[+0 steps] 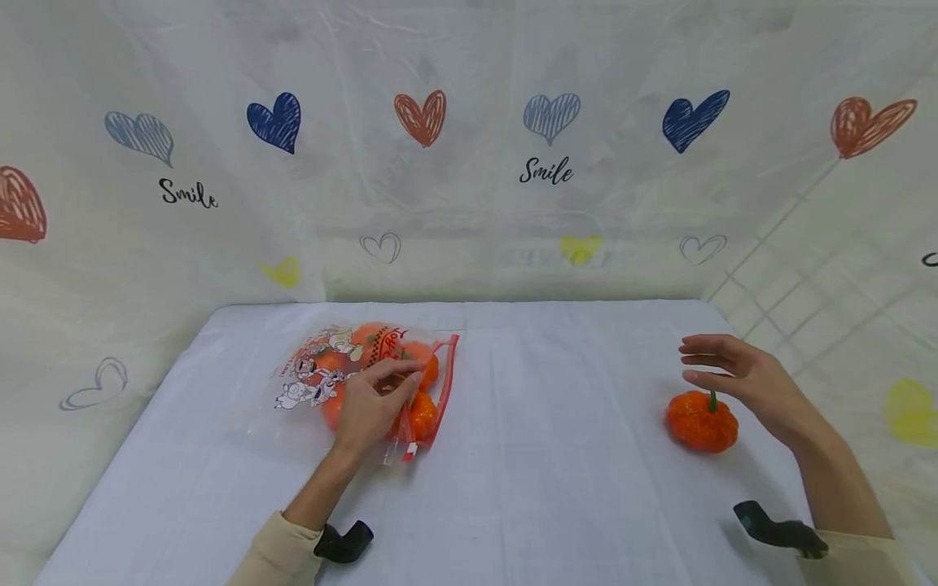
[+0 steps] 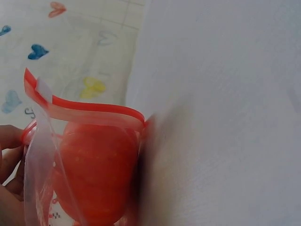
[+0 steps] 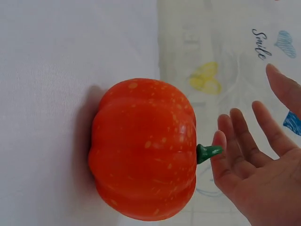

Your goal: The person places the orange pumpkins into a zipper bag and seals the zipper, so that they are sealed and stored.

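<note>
A clear zip bag [image 1: 315, 382] with cartoon prints and a red zip edge lies on the left side of the table. Several orange toy pumpkins [image 1: 422, 415] show inside it. My left hand [image 1: 370, 411] pinches the bag's upper layer near its mouth. In the left wrist view, the red zip strip [image 2: 99, 109] is parted, with an orange pumpkin [image 2: 99, 169] just behind the plastic. Toward the right, a speckled orange pumpkin [image 1: 699, 427] with a green stem sits on the table. Just above it hovers my right hand [image 1: 751, 382], fingers extended and holding nothing; the right wrist view shows the palm [image 3: 273, 188] beside the stem.
A white cloth covers the table [image 1: 557, 456]. Behind it hangs a pale curtain [image 1: 469, 195] printed with hearts and the word "Smile". Black straps [image 1: 344, 543] stick out from both sleeves.
</note>
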Demonstrator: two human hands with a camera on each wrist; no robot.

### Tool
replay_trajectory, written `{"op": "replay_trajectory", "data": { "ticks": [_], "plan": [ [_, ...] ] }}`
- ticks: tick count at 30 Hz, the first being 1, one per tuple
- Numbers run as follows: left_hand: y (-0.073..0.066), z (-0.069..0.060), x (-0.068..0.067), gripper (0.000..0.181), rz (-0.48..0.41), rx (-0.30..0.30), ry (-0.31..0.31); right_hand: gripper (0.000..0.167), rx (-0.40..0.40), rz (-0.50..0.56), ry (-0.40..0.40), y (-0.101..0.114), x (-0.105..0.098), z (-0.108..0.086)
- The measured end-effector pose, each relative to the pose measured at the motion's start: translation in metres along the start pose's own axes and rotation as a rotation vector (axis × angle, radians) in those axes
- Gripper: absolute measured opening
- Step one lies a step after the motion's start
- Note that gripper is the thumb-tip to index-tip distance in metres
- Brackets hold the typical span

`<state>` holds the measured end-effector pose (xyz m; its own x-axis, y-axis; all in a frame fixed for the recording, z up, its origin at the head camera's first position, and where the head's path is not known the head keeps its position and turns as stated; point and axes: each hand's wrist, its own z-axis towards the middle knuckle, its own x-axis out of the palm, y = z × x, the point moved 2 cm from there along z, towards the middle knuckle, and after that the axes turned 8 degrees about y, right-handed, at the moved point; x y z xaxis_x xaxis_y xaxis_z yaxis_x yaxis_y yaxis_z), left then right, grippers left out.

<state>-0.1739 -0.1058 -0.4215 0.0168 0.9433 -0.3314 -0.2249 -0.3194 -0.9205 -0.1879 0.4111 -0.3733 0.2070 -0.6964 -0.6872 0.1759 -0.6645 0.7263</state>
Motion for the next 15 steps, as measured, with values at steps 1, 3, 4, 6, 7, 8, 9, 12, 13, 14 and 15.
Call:
{"op": "replay_trajectory", "data": {
  "ticks": [1, 3, 4, 6, 7, 8, 9, 12, 13, 14, 15],
  "plan": [
    [0.0, 0.0, 0.0, 0.021, 0.0, 0.001, -0.001, 0.049, 0.003, 0.001, 0.003, -0.002, -0.001, -0.001],
    [0.0, 0.0, 0.0, 0.02, 0.0, 0.006, 0.0, 0.049, 0.009, 0.004, 0.009, -0.006, -0.002, -0.002],
    [0.0, 0.0, 0.0, 0.02, 0.001, 0.008, 0.0, 0.05, 0.013, 0.003, 0.012, -0.009, -0.002, -0.002],
    [0.0, 0.0, 0.0, 0.02, 0.003, 0.011, 0.0, 0.05, 0.024, 0.0, 0.02, -0.013, -0.004, -0.003],
    [0.0, 0.0, 0.0, 0.02, 0.005, 0.013, 0.001, 0.051, 0.032, -0.001, 0.026, -0.016, -0.004, -0.003],
    [0.0, 0.0, 0.0, 0.02, 0.006, 0.014, 0.001, 0.052, 0.038, -0.006, 0.032, -0.018, -0.005, -0.004],
    [0.0, 0.0, 0.0, 0.019, 0.007, 0.014, 0.001, 0.052, 0.043, -0.009, 0.04, -0.02, -0.005, -0.004],
    [0.0, 0.0, 0.0, 0.019, 0.008, 0.014, 0.001, 0.052, 0.045, -0.01, 0.069, -0.027, -0.006, -0.006],
    [-0.001, 0.0, 0.0, 0.019, 0.007, 0.014, 0.001, 0.052, 0.044, -0.012, 0.078, -0.029, -0.007, -0.006],
    [-0.001, 0.0, 0.0, 0.019, 0.007, 0.014, 0.001, 0.052, 0.042, -0.009, 0.087, -0.031, -0.007, -0.007],
    [-0.001, 0.0, 0.0, 0.019, 0.007, 0.015, 0.0, 0.052, 0.043, -0.008, 0.096, -0.033, -0.007, -0.007]
  ]
}}
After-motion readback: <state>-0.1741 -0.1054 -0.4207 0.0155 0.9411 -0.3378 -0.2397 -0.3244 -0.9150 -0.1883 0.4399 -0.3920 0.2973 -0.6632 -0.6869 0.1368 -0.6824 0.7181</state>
